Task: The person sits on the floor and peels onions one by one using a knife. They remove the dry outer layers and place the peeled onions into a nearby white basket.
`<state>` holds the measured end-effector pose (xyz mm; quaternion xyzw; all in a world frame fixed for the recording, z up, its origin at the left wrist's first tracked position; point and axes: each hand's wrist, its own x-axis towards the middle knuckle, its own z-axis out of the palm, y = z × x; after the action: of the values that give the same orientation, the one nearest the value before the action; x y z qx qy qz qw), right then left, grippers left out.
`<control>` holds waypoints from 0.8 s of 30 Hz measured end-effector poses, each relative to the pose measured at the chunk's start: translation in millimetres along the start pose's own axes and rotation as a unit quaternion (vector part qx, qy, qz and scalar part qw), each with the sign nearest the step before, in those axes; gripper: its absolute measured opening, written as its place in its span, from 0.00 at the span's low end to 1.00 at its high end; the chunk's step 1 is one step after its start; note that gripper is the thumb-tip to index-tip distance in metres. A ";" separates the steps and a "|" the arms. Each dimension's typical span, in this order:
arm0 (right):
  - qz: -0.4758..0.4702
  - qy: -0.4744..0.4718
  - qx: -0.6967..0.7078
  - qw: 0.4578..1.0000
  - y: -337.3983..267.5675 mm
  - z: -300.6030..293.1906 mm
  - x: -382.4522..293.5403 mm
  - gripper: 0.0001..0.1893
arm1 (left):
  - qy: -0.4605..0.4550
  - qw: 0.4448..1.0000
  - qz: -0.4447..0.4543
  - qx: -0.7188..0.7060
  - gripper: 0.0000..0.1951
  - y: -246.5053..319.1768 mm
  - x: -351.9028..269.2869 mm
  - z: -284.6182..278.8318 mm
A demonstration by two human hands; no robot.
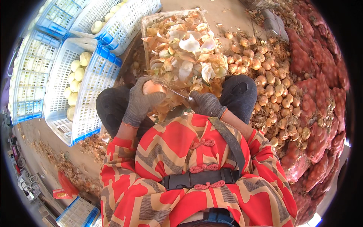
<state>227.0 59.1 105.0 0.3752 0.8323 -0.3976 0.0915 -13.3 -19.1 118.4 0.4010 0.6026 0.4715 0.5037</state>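
My left hand (pixel 141 100), in a grey knitted glove, holds an orange-brown onion (pixel 153 87) with its dry roots turned towards the right. My right hand (pixel 204 104), gloved alike, grips the handle of a small knife (pixel 178 93); its thin blade points up and left to the root end of the onion. Whether the blade touches the onion is hard to tell. Just beyond both hands, a crate (pixel 145 42) is heaped with onion skins (pixel 185 69).
Plastic crates (pixel 92 85) with peeled onions (pixel 79 74) stand at the left. Unpeeled onions (pixel 270 79) are piled at the right, beside stacked red mesh sacks (pixel 312 105). Loose skins (pixel 68 167) litter the floor at the lower left, near a red bag (pixel 66 184).
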 end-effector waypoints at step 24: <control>-0.048 0.013 0.322 0.945 6.7 -0.8 -12.7 0.13 | -0.124 0.989 0.063 0.044 0.35 25.5 22.2 -9.6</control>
<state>240.8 55.4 107.2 0.3497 0.6777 -0.6437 -0.0641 -26.3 6.6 138.5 0.5155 0.5292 0.4221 0.5254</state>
